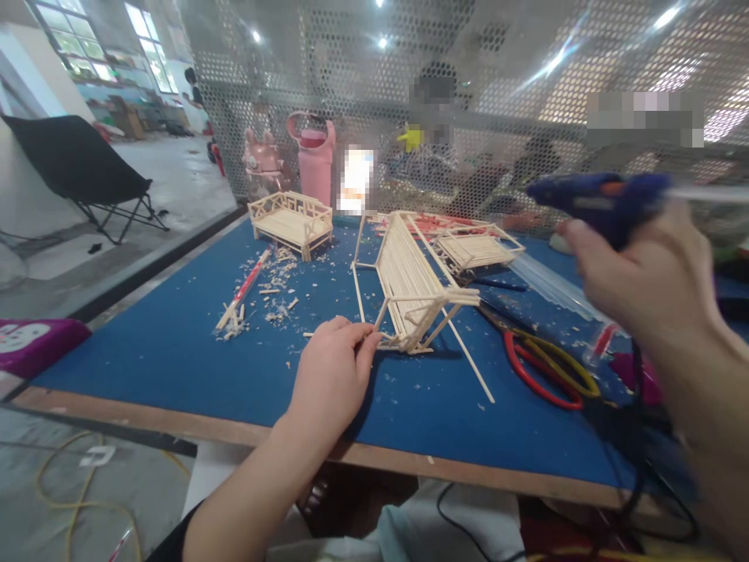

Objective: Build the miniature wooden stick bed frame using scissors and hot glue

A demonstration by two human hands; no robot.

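My left hand [333, 375] rests on the blue table [175, 351] with its fingers pinched together on a thin wooden stick at the near corner of a half-built stick bench [409, 293] lying tilted on its side. My right hand [649, 281] is raised at the right, closed round the grip of a blue glue gun [602, 199] whose nozzle points left, above and to the right of the stick bench. A clear glue stick protrudes from the gun's back.
A finished small stick bench [291, 221] stands at the back left, another stick frame [477, 248] at the back centre. Red-and-yellow-handled cutters [547, 367] lie at the right beside a bag of glue sticks [555, 289]. Wood scraps [263, 293], a pink bottle [316, 160], a perforated screen behind.
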